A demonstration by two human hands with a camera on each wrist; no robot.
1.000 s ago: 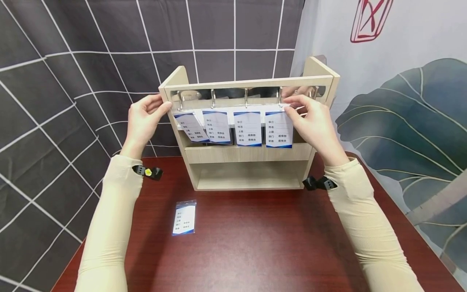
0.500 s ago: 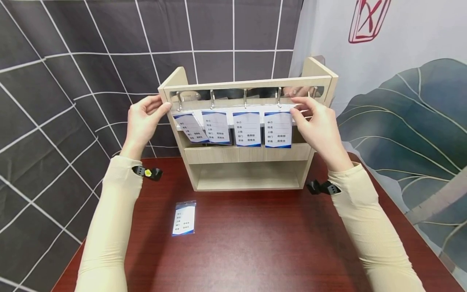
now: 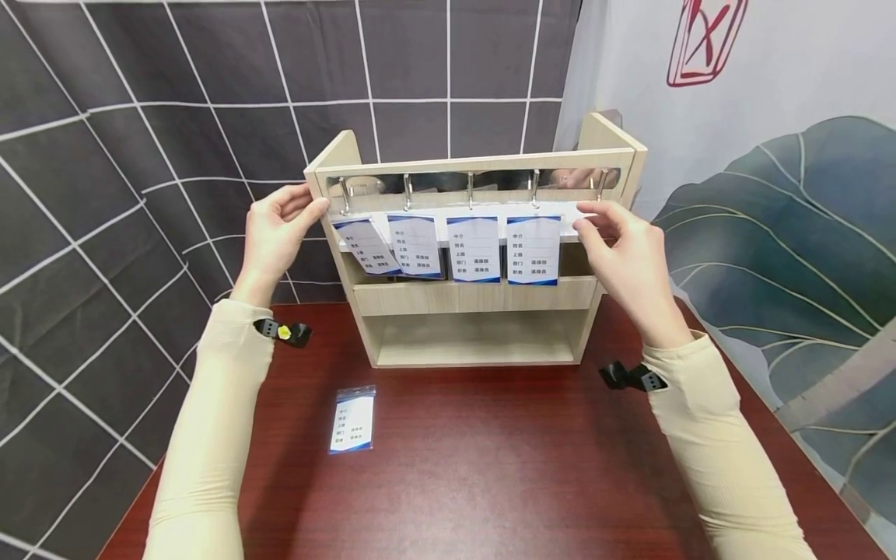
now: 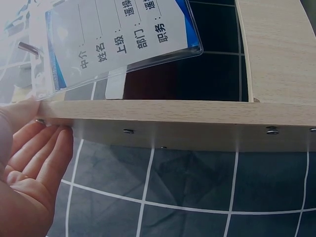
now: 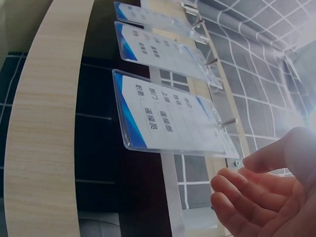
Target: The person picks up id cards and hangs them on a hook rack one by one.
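Note:
A pale wooden rack (image 3: 476,299) stands on the table with a mirror-like metal strip of hooks along its top. Several badge holders with printed cards hang in a row from the hooks; the leftmost badge (image 3: 367,247) tilts and overlaps its neighbour. My left hand (image 3: 276,233) grips the rack's left side panel near the top, thumb at the front edge and fingers on the outer face. My right hand (image 3: 626,257) holds nothing, its fingers loosely bent, just right of the rightmost hanging badge (image 3: 533,250). In the right wrist view, that badge (image 5: 163,116) hangs apart from the fingers.
Another badge (image 3: 353,420) lies flat on the dark red table (image 3: 490,467), front left of the rack. The rightmost hook (image 3: 602,183) bears no badge. A dark gridded curtain (image 3: 210,155) is behind and left; a printed pale curtain (image 3: 770,218) is at right.
My right hand has let go of the rightmost hanging badge and moved right, away from it. The left hand has stayed on the rack's side.

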